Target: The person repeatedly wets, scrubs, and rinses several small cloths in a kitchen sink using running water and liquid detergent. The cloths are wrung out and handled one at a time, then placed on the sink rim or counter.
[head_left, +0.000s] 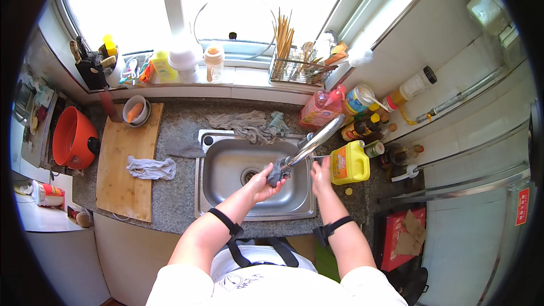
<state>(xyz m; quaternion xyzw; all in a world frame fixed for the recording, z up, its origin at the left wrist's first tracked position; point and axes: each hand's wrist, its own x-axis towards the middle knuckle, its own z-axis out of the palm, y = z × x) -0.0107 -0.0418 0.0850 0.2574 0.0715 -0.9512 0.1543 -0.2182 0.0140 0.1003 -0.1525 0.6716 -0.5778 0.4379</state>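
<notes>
My left hand [264, 185] holds a bunched grey cloth [277, 173] just under the spout end of the chrome faucet [316, 140], over the stainless steel sink [238, 204]. My right hand [321, 174] is at the sink's right rim, near the faucet's base; its fingertips are partly hidden, and whether it touches the faucet lever cannot be told. Right beside it stands a yellow plastic jug [350, 163] with its mouth facing the back. A small yellow cap [349, 191] lies on the counter in front of the jug. Wrung grey rags [250, 125] lie behind the sink.
To the left are a wooden cutting board [127, 148] with a pale cloth [151, 167] and a bowl [136, 111], and an orange-red pot [72, 138]. A pink pump bottle [321, 108] and several sauce bottles stand back right. A wire utensil basket [297, 70] sits on the sill.
</notes>
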